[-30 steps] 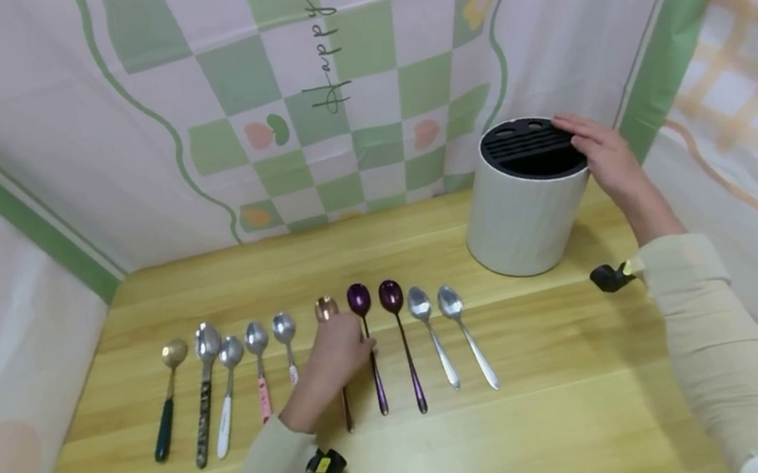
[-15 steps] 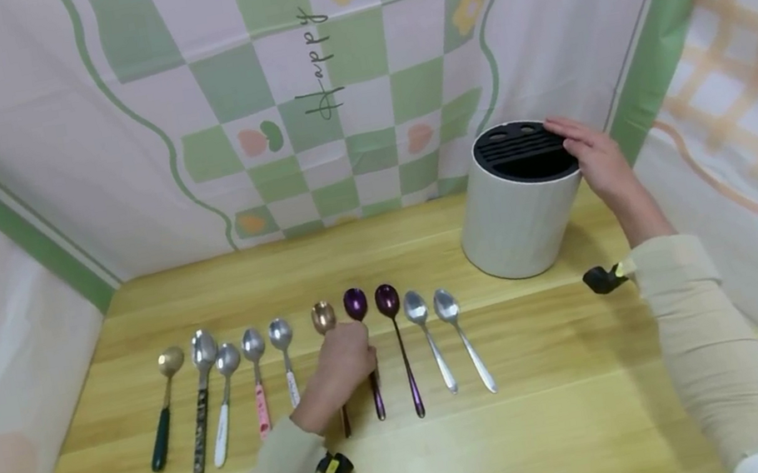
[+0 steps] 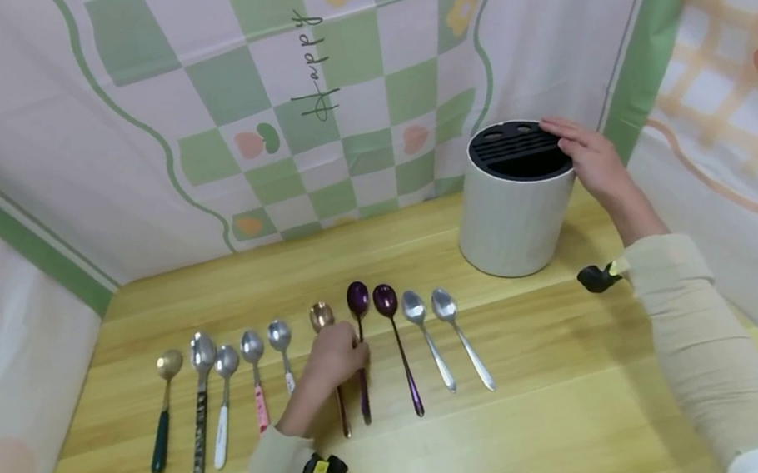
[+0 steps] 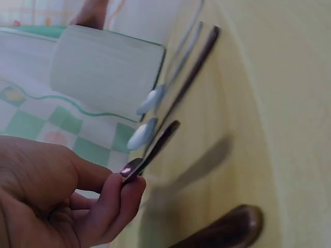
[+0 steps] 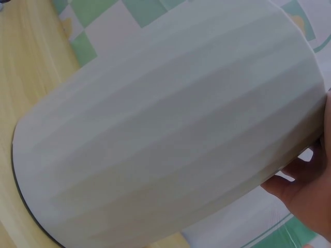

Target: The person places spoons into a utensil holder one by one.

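Observation:
My left hand (image 3: 330,357) pinches a purple long-handled spoon (image 3: 358,298) by its handle. In the left wrist view the handle end of that purple spoon (image 4: 164,138) stands out past the fingertips, above its shadow on the wood. Just left of it, partly behind the hand, lies a rose-gold spoon (image 3: 321,315). A second purple spoon (image 3: 386,301) lies to its right. My right hand (image 3: 594,160) rests against the rim of a white cylindrical utensil holder (image 3: 510,226), fingers extended along the slotted black top (image 3: 520,152).
Two plain silver spoons (image 3: 445,305) lie right of the purple ones. Leftward are a green-handled spoon (image 3: 160,440), a dark patterned-handle spoon (image 3: 201,428), a white-handled spoon (image 3: 221,438) and others. A printed cloth (image 3: 363,104) hangs behind the wooden table (image 3: 464,458).
The left hand's purple spoon has tilted, its handle end shifting left toward the rose-gold spoon and its bowl slightly up and away from the row. The right hand stays at the holder's rim.

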Action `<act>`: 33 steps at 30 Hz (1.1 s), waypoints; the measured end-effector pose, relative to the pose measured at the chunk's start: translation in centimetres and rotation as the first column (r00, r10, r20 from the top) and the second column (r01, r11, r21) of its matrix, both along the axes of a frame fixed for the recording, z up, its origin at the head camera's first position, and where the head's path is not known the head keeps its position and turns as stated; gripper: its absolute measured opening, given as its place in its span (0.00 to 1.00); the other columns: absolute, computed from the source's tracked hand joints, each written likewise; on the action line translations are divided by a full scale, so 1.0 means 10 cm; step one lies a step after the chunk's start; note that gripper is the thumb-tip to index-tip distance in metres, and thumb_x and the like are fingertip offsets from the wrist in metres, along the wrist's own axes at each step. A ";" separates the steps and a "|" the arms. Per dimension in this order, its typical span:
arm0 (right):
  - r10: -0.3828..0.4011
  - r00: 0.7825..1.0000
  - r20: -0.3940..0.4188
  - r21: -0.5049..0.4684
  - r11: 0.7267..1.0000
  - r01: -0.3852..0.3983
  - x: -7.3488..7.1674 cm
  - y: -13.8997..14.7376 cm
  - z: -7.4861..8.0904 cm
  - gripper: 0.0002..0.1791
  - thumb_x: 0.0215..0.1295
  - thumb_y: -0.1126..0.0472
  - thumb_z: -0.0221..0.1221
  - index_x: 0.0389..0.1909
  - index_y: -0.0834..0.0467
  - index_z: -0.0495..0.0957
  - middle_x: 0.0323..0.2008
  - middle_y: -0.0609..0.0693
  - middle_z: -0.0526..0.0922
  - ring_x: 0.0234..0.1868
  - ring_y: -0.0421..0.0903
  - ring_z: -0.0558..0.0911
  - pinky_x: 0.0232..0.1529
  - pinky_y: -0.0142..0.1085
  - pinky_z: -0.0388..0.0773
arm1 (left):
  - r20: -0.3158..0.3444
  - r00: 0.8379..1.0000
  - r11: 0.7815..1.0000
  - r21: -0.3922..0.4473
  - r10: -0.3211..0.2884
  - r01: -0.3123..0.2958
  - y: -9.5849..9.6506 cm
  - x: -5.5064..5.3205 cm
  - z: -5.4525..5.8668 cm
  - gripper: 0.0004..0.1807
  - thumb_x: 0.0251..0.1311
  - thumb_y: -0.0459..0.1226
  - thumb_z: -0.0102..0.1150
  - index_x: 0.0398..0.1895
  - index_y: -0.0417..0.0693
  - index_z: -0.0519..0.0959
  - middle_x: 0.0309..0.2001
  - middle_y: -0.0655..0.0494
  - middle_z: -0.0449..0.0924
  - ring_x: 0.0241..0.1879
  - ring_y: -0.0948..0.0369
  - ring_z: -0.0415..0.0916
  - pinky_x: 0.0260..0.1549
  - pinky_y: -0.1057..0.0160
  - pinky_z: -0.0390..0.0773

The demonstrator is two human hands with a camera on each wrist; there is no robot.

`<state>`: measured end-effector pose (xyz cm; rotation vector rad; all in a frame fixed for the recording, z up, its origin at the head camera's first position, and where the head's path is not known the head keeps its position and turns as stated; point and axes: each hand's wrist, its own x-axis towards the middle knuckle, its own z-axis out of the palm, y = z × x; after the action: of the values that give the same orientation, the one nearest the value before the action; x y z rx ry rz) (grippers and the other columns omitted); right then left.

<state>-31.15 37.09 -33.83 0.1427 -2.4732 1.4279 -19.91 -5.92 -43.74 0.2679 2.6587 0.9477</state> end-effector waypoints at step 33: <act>-0.036 0.998 -0.059 0.065 0.997 0.040 0.23 -0.21 0.00 0.23 0.78 0.63 0.40 0.69 0.63 0.68 0.74 0.60 0.63 0.78 0.57 0.56 0.80 0.43 0.47 | -0.426 0.901 0.935 0.344 0.077 0.083 0.46 0.00 0.76 0.05 0.62 0.33 0.65 0.37 0.40 0.81 0.31 0.50 0.86 0.28 0.61 0.83 0.26 0.72 0.82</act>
<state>-28.87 35.01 -33.83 0.1467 -2.4639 1.3094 -19.87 -1.35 -36.14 0.6334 2.8486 1.5267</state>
